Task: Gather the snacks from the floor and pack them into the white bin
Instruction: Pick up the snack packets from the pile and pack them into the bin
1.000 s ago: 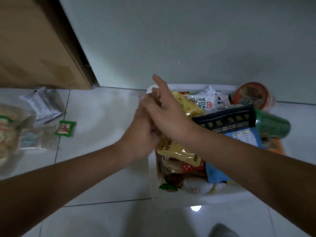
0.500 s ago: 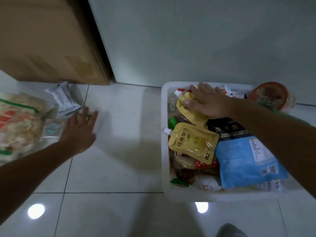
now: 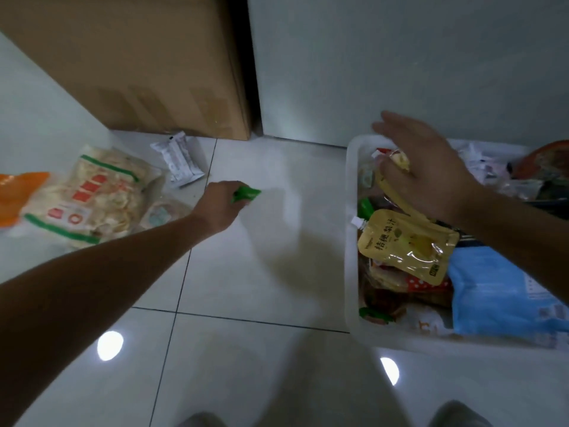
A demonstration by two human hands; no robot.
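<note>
On the white tiled floor [image 3: 246, 272], left hand [image 3: 220, 206] is closed around a small green snack packet [image 3: 246, 193], packet tip sticking out right of the fingers, just above the tiles. Right hand [image 3: 428, 167] hovers over the far left part of the white plastic bin [image 3: 351, 241], fingers spread and loose, holding nothing that can be seen; fingertips near a yellow spouted drink pouch [image 3: 397, 167] lying under it, contact unclear. Bin sits on the floor at right, close to the grey wall [image 3: 400, 57], packed full: second yellow spouted pouch with printed characters [image 3: 406, 245] on top, light blue bag [image 3: 498, 291] near right, orange-lidded round tub [image 3: 548, 158] at far right edge. Left on the floor: large clear bag of pale chips with green and red stripes [image 3: 89, 195], white sachet [image 3: 178, 160] beyond it beside the brown cardboard box [image 3: 138, 63], orange bag [image 3: 18, 192] at the frame's left edge, small clear-wrapped item [image 3: 160, 214] just beside the left wrist.
</note>
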